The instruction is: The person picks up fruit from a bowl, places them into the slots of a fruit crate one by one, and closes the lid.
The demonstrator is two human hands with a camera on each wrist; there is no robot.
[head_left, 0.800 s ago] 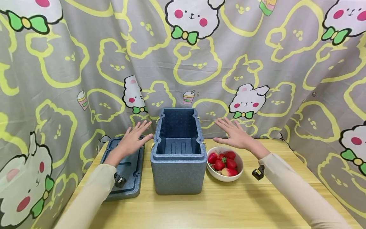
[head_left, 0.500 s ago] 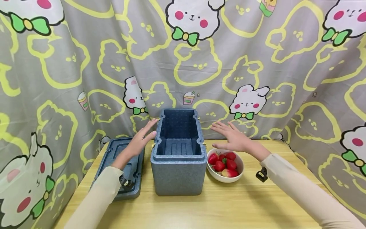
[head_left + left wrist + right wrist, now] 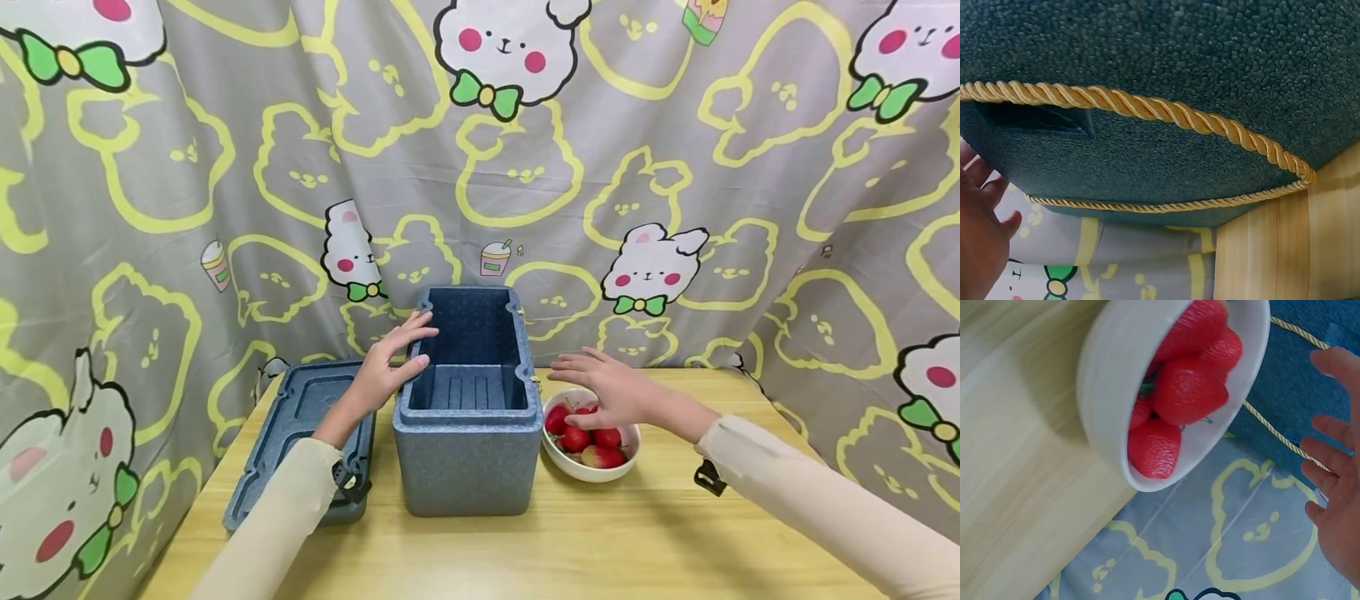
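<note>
A blue-grey foam box (image 3: 465, 473) without its lid stands in the middle of the table; nothing shows inside. My left hand (image 3: 386, 367), fingers loosely extended, is at the box's left rim; whether it touches is unclear. In the left wrist view, gold twisted rope (image 3: 1172, 115) runs along the box's side below a dark slot. A white bowl (image 3: 581, 472) of red strawberries (image 3: 603, 457) stands just right of the box. Above that bowl hovers my right hand (image 3: 611, 390), fingers spread, holding nothing. The right wrist view shows the strawberries (image 3: 1185, 394) heaped inside.
The box's lid (image 3: 315, 387) lies flat on the wooden table (image 3: 480, 554) at the left, partly behind my left forearm. A patterned curtain (image 3: 517, 183) hangs close behind the box and along both sides.
My left hand has moved right, from above the lid to the box's left rim. My right hand has come down over the bowl. Box and bowl stay in place.
</note>
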